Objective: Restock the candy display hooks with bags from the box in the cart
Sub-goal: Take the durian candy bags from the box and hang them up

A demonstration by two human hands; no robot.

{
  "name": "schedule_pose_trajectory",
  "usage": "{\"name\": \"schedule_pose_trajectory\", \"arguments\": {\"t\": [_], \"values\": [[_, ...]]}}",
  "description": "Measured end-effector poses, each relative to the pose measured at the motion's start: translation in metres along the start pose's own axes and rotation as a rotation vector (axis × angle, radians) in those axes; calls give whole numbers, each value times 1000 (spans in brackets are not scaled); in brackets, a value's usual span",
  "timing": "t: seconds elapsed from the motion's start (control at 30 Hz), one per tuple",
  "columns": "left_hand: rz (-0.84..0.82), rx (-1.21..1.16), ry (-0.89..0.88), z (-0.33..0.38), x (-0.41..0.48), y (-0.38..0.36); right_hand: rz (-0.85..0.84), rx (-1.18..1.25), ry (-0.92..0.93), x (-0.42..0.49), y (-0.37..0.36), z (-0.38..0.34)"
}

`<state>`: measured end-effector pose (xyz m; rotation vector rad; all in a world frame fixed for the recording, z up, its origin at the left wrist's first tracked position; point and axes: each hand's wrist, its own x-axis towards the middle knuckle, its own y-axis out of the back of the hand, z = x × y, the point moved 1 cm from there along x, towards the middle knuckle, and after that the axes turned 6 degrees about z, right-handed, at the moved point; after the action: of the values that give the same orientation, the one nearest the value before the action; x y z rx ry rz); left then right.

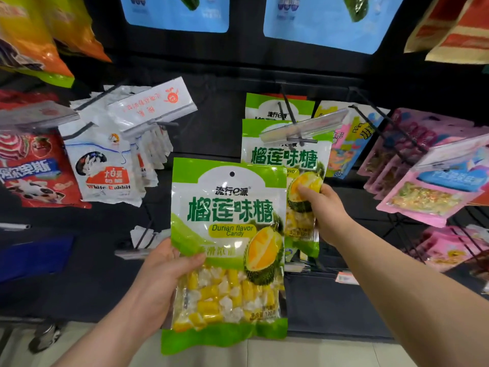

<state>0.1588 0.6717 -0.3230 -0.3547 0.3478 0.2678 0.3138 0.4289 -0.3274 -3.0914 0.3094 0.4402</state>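
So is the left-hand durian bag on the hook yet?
Off: the left hand holds the durian bag below the hook, hang hole empty.

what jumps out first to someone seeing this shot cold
The big green durian candy bag dead centre grabs the eye, held up by the left hand at its lower left edge. Just behind it to the right, the right hand grips a matching hanging bag on a black hook. White Rabbit bags hang to the left, pink packs to the right.
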Motion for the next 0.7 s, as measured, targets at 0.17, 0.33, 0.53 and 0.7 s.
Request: {"name": "schedule_pose_trajectory", "arguments": {"t": [0.17,0.33,0.53,0.7], "values": [[-8,21,-47,-5,18,-5,-49,-5,-5,36,-8,10],[-13,9,-60,-12,25,-10,-24,-147,77,44,-1,17],[-46,18,-4,-21,20,-24,-42,-69,75,-36,29,32],[-94,36,10,-20,15,-47,-215,-24,82,-99,52,44]]}}
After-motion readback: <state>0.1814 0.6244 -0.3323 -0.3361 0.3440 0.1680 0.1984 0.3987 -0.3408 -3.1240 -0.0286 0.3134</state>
